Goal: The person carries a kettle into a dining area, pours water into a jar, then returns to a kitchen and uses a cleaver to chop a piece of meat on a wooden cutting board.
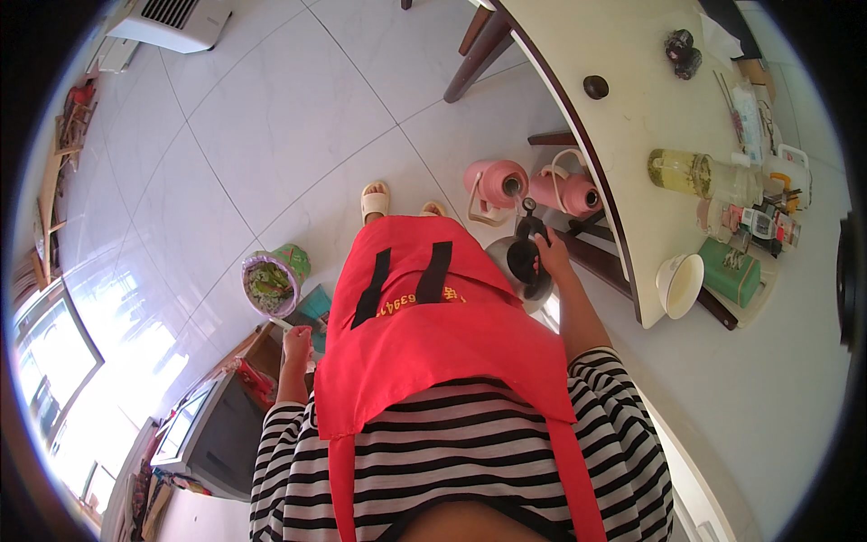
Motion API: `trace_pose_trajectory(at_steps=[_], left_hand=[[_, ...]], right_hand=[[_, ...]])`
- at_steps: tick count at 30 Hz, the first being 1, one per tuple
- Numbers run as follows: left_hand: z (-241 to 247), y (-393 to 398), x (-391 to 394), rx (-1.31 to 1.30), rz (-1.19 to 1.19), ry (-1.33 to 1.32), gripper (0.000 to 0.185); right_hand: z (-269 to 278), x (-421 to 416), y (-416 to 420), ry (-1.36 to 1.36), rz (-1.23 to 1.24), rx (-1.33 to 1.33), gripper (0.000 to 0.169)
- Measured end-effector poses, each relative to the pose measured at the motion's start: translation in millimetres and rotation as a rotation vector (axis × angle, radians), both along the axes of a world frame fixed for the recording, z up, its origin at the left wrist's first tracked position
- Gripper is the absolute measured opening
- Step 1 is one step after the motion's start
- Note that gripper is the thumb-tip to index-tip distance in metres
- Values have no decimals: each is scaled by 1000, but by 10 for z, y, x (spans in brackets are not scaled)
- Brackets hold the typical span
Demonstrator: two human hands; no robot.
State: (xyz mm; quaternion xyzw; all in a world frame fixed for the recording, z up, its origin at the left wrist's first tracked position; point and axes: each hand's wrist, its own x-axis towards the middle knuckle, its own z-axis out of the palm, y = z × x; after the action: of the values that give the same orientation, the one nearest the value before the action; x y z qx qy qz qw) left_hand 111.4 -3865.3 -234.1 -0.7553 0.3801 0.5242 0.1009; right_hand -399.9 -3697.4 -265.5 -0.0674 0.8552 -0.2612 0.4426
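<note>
My right hand (552,254) grips the black handle of a metal kettle (501,254), held tilted beside the red apron. Just beyond it on the floor stands a pink thermos flask (486,177), its mouth uncovered and its carrying handle folded down. A thin clear streak, apparently water, shows between the kettle and that mouth. To its right is a second pink thermos flask (576,193), also with an uncovered mouth. On the other side, my left hand (298,342) hangs low near a pale stick-like handle (280,324); whether the fingers hold it is unclear.
A lined waste bin (292,261) with green scraps stands left, beside a teal dustpan (313,305). The pale table (630,129) on the right carries a bowl (679,286), a jar of yellowish liquid (677,173) and a green box (730,272). Dark table legs (477,57) reach the tiled floor.
</note>
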Motion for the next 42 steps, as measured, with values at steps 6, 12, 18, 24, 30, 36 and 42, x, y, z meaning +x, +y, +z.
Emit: trace_pose_trajectory(at_steps=[6, 12, 18, 24, 30, 36, 42], left_hand=[[-58, 26, 45, -14, -25, 16, 12], [-58, 27, 23, -5, -37, 3, 13], [-61, 21, -4, -3, -30, 1, 14], [-177, 55, 61, -13, 0, 54, 13], [-212, 96, 123, 8, -24, 30, 13], [-238, 133, 145, 19, 33, 56, 13], [-221, 142, 129, 22, 40, 54, 13]], right_hand=[[-8, -35, 25, 19, 36, -20, 48], [93, -27, -33, -2, 32, 21, 47], [134, -42, -53, -31, 21, 43, 47], [155, -66, -50, -43, 30, 45, 50], [203, -86, -48, -65, 56, 54, 55], [237, -77, -49, -53, 44, 36, 53], [289, -94, -77, -42, 71, 62, 51]])
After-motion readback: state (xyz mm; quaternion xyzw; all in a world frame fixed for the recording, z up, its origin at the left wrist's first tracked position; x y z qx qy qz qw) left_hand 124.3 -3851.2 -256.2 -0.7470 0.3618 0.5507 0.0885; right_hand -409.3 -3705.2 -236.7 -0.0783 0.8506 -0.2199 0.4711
